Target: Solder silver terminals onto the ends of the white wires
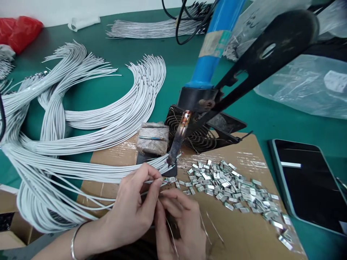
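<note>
My left hand (135, 206), with a silver bangle at its wrist, pinches a white cable near its tip, where a small metal connector (171, 179) sits. My right hand (180, 220) is closed just right of it, thumb and fingertips pinched on thin solder wire (171, 234) that hangs down between the fingers. Right above my fingertips is the dark tip of a soldering iron (176, 148) in a stand. White cables (103, 173) run in from the left beneath and beside my left hand. Loose metal connectors (225, 184) lie heaped on the cardboard (230, 231) to the right.
A blue tube (211, 50) and a black bracket (271, 47) slant over the work spot, above a black fan (203, 137). A grey sponge block (153, 139) stands behind my hands. A phone (311, 180) lies at the right, plastic bags (306, 83) behind it. Cable bundles (146, 90) fill the left.
</note>
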`<action>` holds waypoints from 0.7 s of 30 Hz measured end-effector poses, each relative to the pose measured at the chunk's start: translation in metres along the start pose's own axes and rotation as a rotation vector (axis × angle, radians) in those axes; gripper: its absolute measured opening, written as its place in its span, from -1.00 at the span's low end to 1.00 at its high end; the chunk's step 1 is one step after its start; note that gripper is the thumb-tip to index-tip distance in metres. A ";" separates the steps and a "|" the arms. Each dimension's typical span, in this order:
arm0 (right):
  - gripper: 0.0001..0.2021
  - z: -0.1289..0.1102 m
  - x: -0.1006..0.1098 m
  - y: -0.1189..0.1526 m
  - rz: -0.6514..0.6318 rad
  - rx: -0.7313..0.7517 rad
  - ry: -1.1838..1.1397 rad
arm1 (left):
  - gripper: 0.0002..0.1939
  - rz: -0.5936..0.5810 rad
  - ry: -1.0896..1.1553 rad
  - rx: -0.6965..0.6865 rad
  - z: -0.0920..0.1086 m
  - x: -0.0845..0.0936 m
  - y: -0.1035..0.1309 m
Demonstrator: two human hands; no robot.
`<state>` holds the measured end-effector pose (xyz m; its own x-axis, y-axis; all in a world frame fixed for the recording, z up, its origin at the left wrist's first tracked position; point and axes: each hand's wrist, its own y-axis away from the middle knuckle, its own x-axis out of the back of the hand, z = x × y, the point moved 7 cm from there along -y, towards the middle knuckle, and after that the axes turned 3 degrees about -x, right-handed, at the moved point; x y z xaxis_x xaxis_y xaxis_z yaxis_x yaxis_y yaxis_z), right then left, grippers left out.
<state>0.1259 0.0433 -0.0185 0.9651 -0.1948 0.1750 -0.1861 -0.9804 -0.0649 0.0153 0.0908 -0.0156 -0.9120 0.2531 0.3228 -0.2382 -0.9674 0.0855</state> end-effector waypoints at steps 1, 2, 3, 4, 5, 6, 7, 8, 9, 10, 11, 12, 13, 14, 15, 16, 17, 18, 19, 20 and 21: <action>-0.70 0.000 0.002 -0.001 0.013 -0.001 0.007 | -0.80 0.001 0.001 -0.005 0.000 0.000 0.000; -0.70 0.000 0.003 -0.001 0.026 -0.004 0.007 | -0.80 -0.002 0.008 -0.001 0.000 0.000 0.001; -0.70 -0.001 0.005 -0.002 0.033 -0.007 0.001 | -0.79 -0.011 0.022 0.013 -0.001 -0.001 0.001; -0.70 -0.001 0.006 -0.003 0.032 -0.011 -0.011 | -0.78 -0.023 0.044 0.035 -0.003 -0.002 0.001; -0.71 -0.001 0.006 -0.004 0.025 -0.015 -0.028 | -0.76 -0.036 0.073 0.060 -0.005 -0.004 0.002; -0.72 -0.001 0.006 -0.005 0.019 -0.020 -0.041 | -0.74 -0.045 0.104 0.085 -0.008 -0.005 0.002; -0.72 -0.001 0.006 -0.005 0.019 -0.027 -0.048 | -0.73 -0.046 0.133 0.112 -0.010 -0.006 0.002; -0.73 0.000 0.007 -0.005 0.029 -0.037 -0.045 | -0.73 -0.043 0.160 0.134 -0.012 -0.007 0.003; -0.74 0.000 0.008 -0.004 0.046 -0.052 -0.038 | -0.73 -0.035 0.184 0.149 -0.012 -0.007 0.003; -0.75 0.001 0.009 -0.003 0.067 -0.069 -0.033 | -0.73 -0.023 0.205 0.161 -0.013 -0.007 0.004; -0.76 0.002 0.011 -0.002 0.087 -0.091 -0.030 | -0.73 -0.009 0.223 0.165 -0.012 -0.007 0.004; -0.77 0.004 0.012 -0.001 0.104 -0.113 -0.029 | -0.73 0.007 0.238 0.165 -0.011 -0.007 0.004; -0.78 0.005 0.014 0.000 0.118 -0.134 -0.027 | -0.73 0.023 0.248 0.162 -0.010 -0.006 0.004; -0.79 0.006 0.016 0.000 0.133 -0.147 -0.015 | -0.73 0.036 0.253 0.157 -0.007 -0.006 0.004; -0.81 0.007 0.018 0.000 0.143 -0.149 0.007 | -0.74 0.051 0.252 0.155 -0.005 -0.004 0.003; -0.86 0.007 0.020 -0.001 0.145 -0.143 0.035 | -0.73 0.060 0.250 0.154 -0.003 -0.004 0.002; -0.91 0.007 0.022 -0.002 0.137 -0.127 0.063 | -0.73 0.069 0.243 0.154 -0.001 -0.002 0.001; -0.95 0.007 0.023 -0.003 0.121 -0.108 0.083 | -0.73 0.076 0.237 0.155 0.000 -0.001 -0.001; -0.90 0.008 0.024 -0.004 0.100 -0.091 0.085 | -0.73 0.082 0.235 0.155 0.002 0.000 -0.003; -0.83 0.009 0.026 -0.006 0.079 -0.083 0.072 | -0.73 0.084 0.238 0.160 0.003 0.001 -0.004; -0.78 0.011 0.029 -0.008 0.070 -0.084 0.054 | -0.73 0.083 0.244 0.166 0.003 0.002 -0.006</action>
<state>0.1572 0.0457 -0.0237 0.9382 -0.2624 0.2255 -0.2700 -0.9628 0.0032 0.0160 0.0966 -0.0127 -0.9841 0.1463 0.1005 -0.1204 -0.9663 0.2277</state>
